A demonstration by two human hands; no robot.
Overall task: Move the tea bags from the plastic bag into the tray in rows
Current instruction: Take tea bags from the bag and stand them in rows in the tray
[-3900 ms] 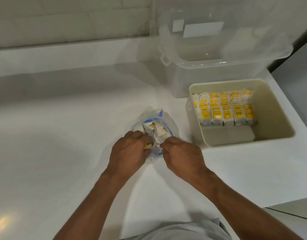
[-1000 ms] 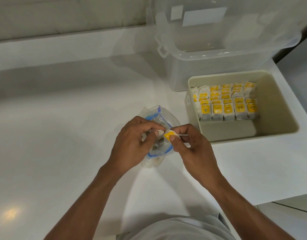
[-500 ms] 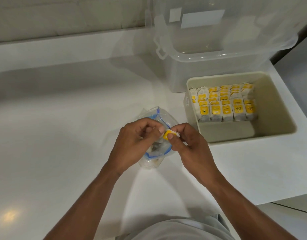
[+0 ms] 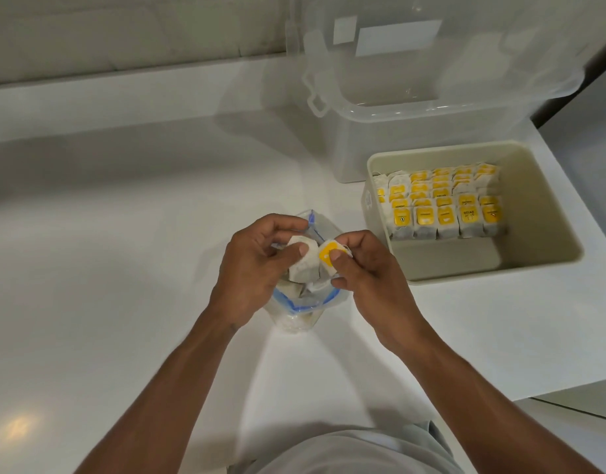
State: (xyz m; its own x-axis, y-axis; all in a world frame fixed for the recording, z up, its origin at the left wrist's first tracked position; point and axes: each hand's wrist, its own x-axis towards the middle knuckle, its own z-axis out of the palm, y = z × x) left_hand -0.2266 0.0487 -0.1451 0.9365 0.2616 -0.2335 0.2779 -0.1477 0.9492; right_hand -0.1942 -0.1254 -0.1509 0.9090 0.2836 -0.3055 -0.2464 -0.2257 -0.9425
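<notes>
Left hand [image 4: 257,265] grip pinches tea bag [image 4: 303,265], right hand [image 4: 363,265] grip pinches its yellow tag [image 4: 329,256]; tray [image 4: 547,213] lies far-right, right hand nearer.

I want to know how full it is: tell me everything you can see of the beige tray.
The beige tray is a deep, rounded-corner rectangular bin that looks like matte plastic, sitting upright on the white counter just in front of the clear storage box, to the right of the hands. Tea bags with yellow tags stand in neat rows across its far part; the near strip of its floor is bare. Neither hand touches it.
</notes>
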